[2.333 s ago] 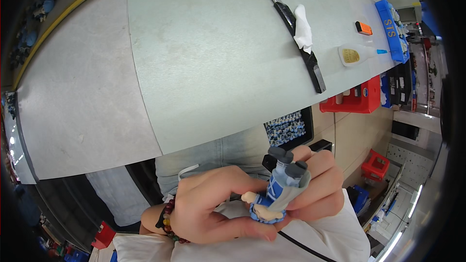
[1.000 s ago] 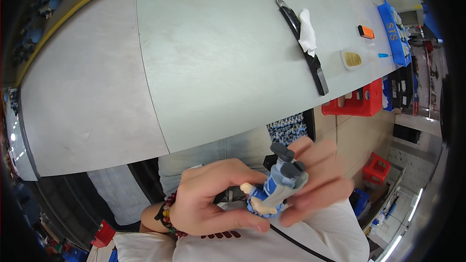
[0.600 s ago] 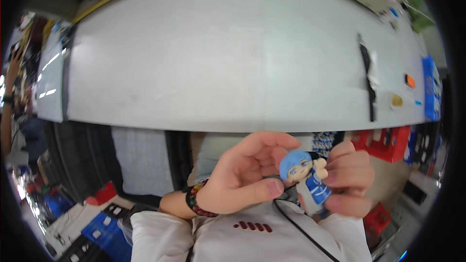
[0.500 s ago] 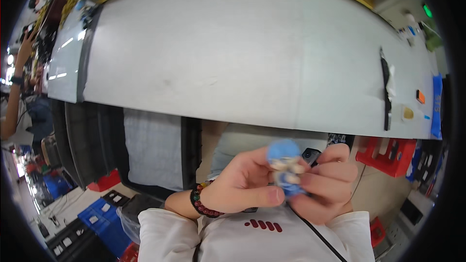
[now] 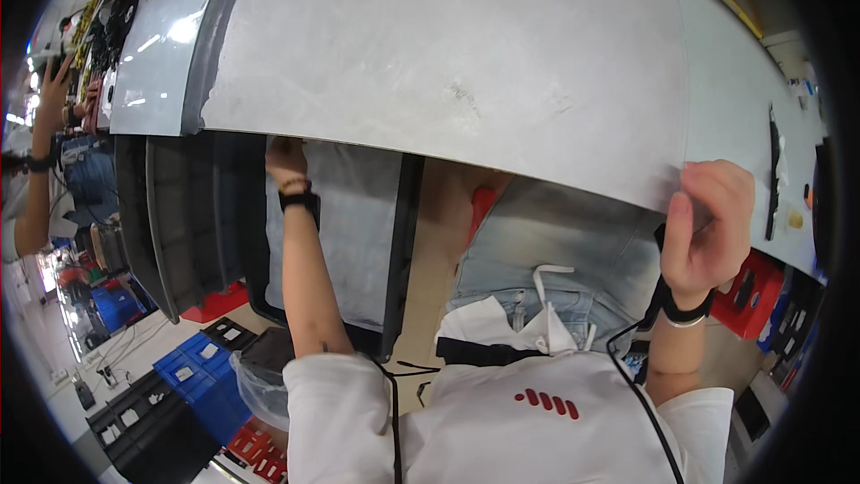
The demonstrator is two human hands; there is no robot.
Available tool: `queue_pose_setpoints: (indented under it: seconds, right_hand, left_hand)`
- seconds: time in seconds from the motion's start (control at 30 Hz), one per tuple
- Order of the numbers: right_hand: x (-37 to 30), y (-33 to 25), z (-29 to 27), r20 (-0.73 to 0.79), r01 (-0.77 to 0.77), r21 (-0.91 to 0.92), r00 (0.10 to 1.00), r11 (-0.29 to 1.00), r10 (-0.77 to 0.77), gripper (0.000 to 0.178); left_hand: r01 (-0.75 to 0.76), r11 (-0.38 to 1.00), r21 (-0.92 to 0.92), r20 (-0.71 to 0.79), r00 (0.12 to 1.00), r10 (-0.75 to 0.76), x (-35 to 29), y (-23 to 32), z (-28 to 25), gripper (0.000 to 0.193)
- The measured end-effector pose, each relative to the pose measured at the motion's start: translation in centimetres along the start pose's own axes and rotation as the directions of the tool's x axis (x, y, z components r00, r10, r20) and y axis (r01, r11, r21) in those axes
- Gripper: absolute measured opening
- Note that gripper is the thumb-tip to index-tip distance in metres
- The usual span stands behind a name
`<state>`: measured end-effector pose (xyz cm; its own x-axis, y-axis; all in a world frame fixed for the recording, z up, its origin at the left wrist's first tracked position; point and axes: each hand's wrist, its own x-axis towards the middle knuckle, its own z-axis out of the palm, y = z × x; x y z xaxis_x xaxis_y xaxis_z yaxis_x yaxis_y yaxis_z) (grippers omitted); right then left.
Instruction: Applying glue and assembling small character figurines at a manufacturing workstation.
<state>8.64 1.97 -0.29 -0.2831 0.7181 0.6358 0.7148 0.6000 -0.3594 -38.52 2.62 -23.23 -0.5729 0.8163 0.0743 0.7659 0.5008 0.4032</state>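
Note:
My left hand (image 5: 287,159) reaches into a dark plastic bin (image 5: 408,251) lined with a pale grey-white sheet (image 5: 349,224). Its fingers are hidden in shadow under the table's edge, so what they hold, if anything, does not show. By the near right edge of the white table (image 5: 430,45), my right hand (image 5: 717,220) is raised with fingers loosely bent. Its thumb stands apart from them, and no object shows in it.
More dark bins (image 5: 184,215) stand left of the lined one. Blue crates (image 5: 197,376) are at lower left. A red stool (image 5: 752,296) is on the right, and a long black strip (image 5: 773,175) lies on the table's right. Another person's arm (image 5: 40,152) shows far left.
Both hands were together in front of my body on a small blue-and-cream figurine. They have separated, left into the bin, right to the table edge. The figurine is out of sight.

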Motion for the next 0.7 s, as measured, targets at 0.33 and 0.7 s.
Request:
queue_pose_setpoints:
  seconds: [0.33,0.7]
  right_hand:
    - [0.0,0.1,0.9,-0.027,0.021,-0.093,0.999,0.995,-0.024,0.015]
    - [0.0,0.3,0.9,-0.034,0.031,-0.056,0.999,0.998,-0.033,0.015]
  left_hand:
    - [0.058,0.998,0.007,-0.010,0.998,-0.058,2.4,3.1,1.9,0.028]
    - [0.173,0.937,-0.303,-0.092,0.973,-0.210,-0.8,5.1,-1.3,0.033]
